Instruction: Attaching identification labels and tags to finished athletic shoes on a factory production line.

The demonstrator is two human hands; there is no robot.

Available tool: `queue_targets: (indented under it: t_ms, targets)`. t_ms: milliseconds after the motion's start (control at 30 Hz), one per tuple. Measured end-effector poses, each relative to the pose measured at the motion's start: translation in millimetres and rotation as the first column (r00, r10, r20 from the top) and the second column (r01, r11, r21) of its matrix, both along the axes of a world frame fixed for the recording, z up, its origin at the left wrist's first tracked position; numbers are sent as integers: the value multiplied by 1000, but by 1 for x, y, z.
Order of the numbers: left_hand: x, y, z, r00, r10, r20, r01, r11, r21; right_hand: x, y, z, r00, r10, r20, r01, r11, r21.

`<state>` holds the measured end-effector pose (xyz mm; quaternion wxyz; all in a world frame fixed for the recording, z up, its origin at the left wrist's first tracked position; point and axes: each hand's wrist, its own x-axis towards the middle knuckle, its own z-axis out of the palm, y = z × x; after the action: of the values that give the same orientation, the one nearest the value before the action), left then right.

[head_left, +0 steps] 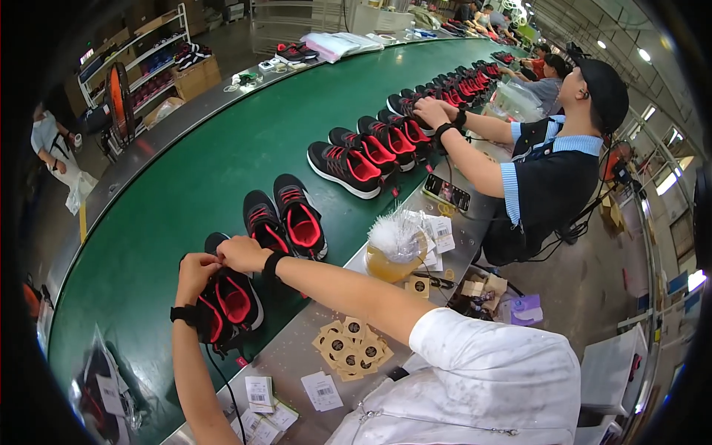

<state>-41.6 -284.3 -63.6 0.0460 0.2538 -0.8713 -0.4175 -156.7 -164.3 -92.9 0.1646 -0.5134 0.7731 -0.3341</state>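
Note:
A pair of black sneakers (236, 298) with red linings and white soles stands on the green belt in front of me. My left hand (195, 276) is over the laces of the pair, its thumb and fingers pinched together. Meeting it there is my right hand (246, 255), its fingertips also closed in a pinch. Whatever lies between the fingers is too small or hidden to make out. The toe of one shoe shows just behind my hands. Slightly farther along the belt, another black and red pair (300, 222) sits close to my right wrist.
Tan square tags (351, 348) and white labels (322, 391) lie on the metal ledge. A yellowish tub (387, 265) holds white plastic fasteners. A bagged shoe (104, 389) is at left. On my right, a co-worker (552, 170) handles shoes beside a phone (446, 192).

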Motion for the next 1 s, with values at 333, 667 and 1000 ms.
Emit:
queue_targets:
  t_ms: [333, 667, 1000]
  targets:
    - [11, -4, -24, 977, -156, -144, 39, 799, -600, 10, -14, 16, 882, -94, -463, 50, 993, -106]
    - [52, -13, -37, 835, 428, -346, -28, 660, 750, 1, -17, 12, 387, 292, 874, -127, 956, -263]
    - [51, 2, -8, 845, 404, -351, -62, 725, 686, 12, -22, 31, 571, 112, 813, -110, 992, -59]
